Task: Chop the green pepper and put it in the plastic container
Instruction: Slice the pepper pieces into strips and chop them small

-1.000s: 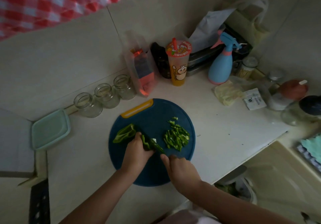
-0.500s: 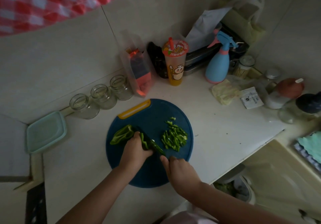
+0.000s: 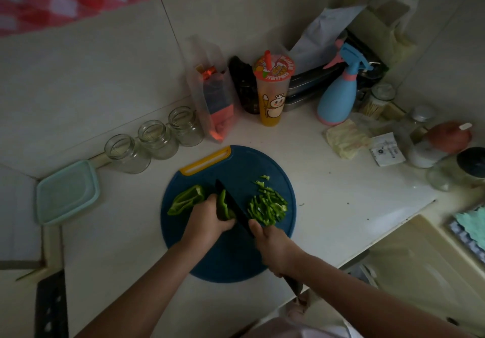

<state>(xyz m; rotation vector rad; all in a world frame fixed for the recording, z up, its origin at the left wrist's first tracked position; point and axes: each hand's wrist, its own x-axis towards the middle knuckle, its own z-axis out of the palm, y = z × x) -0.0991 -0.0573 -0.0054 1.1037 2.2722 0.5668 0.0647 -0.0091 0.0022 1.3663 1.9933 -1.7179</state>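
A round blue cutting board (image 3: 236, 256) lies on the white counter. My left hand (image 3: 207, 218) holds down a green pepper piece (image 3: 224, 207) on the board. A dark knife (image 3: 233, 207) is gripped in my right hand (image 3: 273, 245), its blade standing against the right side of that piece. Another pepper half (image 3: 185, 200) lies to the left of my left hand. A heap of chopped pepper strips (image 3: 267, 205) sits to the right of the blade. The pale green plastic container (image 3: 65, 192), lid on, rests at the counter's left edge.
Three glass jars (image 3: 154, 139) line the wall behind the board. A clear bag (image 3: 215, 101), a printed cup (image 3: 273, 88) and a blue spray bottle (image 3: 338, 93) stand at the back. Jars and packets crowd the right side (image 3: 441, 146). The counter edge runs close on the right.
The knife blade now shows longer and further up the board beside the pepper piece. My left hand keeps its hold on the pepper. The camera has shifted slightly.
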